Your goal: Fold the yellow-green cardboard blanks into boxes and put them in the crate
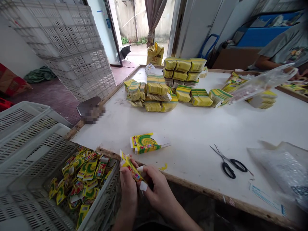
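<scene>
Over the table's front edge, my left hand (128, 184) grips a small yellow and green printed carton (131, 168) by its side. My right hand (156, 186) closes on the other end of that carton, with white tape or wrapping on the thumb and a fingertip. The carton is tilted, and fingers hide part of it. Just beyond my hands, a small pile of flat cartons (145, 142) lies on the white table. To my left, a plastic crate (96, 211) holds many yellow cartons (90, 170).
Stacks of flat cartons (156, 93) stand at the table's far side. Black-handled scissors (229, 165) and bubble wrap (276, 166) lie to the right. Tall white crates (72, 48) rise at the left. Another person (284, 48) sits at the far right near a clear plastic bag (262, 85).
</scene>
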`<move>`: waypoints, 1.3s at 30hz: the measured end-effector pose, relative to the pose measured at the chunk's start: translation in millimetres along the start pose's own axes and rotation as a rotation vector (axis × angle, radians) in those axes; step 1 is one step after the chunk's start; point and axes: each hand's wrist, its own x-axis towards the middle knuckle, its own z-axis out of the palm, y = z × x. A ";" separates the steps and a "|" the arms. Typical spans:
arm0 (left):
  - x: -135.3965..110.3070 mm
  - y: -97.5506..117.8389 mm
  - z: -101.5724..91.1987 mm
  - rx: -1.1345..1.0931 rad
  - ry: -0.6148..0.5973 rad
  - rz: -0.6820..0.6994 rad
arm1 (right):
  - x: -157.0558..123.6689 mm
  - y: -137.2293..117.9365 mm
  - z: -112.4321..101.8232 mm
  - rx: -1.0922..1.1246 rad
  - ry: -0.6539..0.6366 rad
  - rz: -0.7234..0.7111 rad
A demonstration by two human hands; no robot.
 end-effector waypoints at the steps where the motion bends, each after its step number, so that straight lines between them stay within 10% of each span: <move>1: 0.1 2.4 1.1 -0.021 -0.041 -0.028 | 2.5 0.6 -3.6 0.015 0.030 -0.001; 8: -4.8 -3.9 -11.0 0.045 -0.207 -0.110 | 12.9 3.8 -25.7 0.588 -0.003 0.167; 18: -8.2 -9.9 -26.4 0.245 -0.183 0.012 | 1.3 3.8 -9.4 0.625 0.095 0.192; 31: 13.2 21.6 -25.9 0.023 -0.227 -0.129 | -0.4 -2.8 -43.3 -0.013 -0.026 -0.044; 39: 21.0 56.8 -50.5 0.592 -0.844 -0.270 | -1.1 -26.1 -72.0 -0.585 -0.265 -0.494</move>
